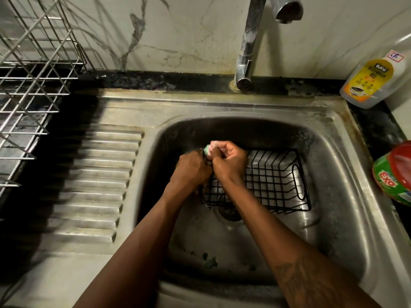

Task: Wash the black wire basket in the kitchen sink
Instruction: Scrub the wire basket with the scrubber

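From the head view, the black wire basket (274, 182) lies flat in the basin of the sink (222, 107), over the drain (230, 213). Its long axis runs from 9 to 3 o'clock, with the looped handle at the 3 o'clock end. Both hands meet above its 10 o'clock corner, so the bulk of the basket lies toward 4 o'clock from the fingers. The right hand (230, 162) is over the wires and is the nearer. The left hand (192, 171) sits at the rim's 9 o'clock end, and I cannot tell whether it touches the wire. Both sets of fingers are curled tight, pinching a green and pale scrub pad (210, 151) between them. The tap (246, 52) stands at 12 o'clock with no water visible.
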